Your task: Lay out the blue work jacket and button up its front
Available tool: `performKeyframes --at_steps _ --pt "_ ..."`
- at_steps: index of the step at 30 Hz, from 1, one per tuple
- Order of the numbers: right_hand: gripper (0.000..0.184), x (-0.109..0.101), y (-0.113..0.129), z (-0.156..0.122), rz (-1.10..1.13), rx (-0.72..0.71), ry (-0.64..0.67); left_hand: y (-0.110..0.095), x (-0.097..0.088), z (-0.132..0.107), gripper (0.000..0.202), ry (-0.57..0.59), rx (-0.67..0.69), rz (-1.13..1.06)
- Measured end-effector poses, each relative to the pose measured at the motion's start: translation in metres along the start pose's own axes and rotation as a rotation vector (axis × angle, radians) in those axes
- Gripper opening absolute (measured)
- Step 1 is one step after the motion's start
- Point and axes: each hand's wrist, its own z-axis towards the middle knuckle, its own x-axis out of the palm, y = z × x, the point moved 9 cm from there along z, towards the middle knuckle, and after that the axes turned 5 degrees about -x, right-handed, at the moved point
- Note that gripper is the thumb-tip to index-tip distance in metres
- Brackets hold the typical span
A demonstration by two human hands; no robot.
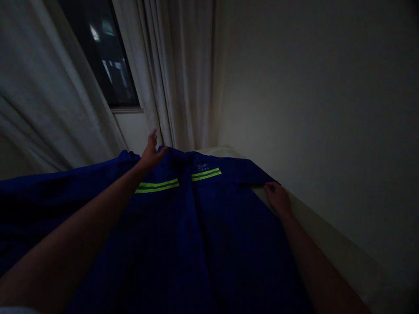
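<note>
A dark blue work jacket [183, 226] lies spread out on a pale bed, with two lime-green reflective stripes [176, 182] across its chest and a small printed logo [203, 167] above one stripe. My left hand [151, 153] is raised with its fingers apart, over the jacket's collar area, holding nothing. My right hand [277, 198] pinches the jacket's far right edge between its fingers. My left forearm covers part of the jacket's left side.
Pale cream bedding [327, 235] runs along a plain wall [327, 96] on the right. White curtains [176, 74] hang behind the jacket, beside a dark window [104, 52]. More curtain [49, 96] fills the upper left.
</note>
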Motion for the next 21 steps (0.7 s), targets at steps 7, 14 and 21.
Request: performKeyframes --at_steps 7,14,21 --pt "0.024 0.001 0.002 -0.001 -0.054 -0.006 0.003 0.013 0.082 -0.097 0.032 0.586 0.154 0.408" --pt "0.030 -0.024 0.055 -0.010 -0.079 -0.310 -0.109 0.012 0.103 -0.132 0.054 0.471 0.200 0.421" --pt "0.029 0.045 0.264 -0.095 -0.044 -0.939 0.335 0.022 0.101 -0.130 0.060 0.454 0.174 0.386"
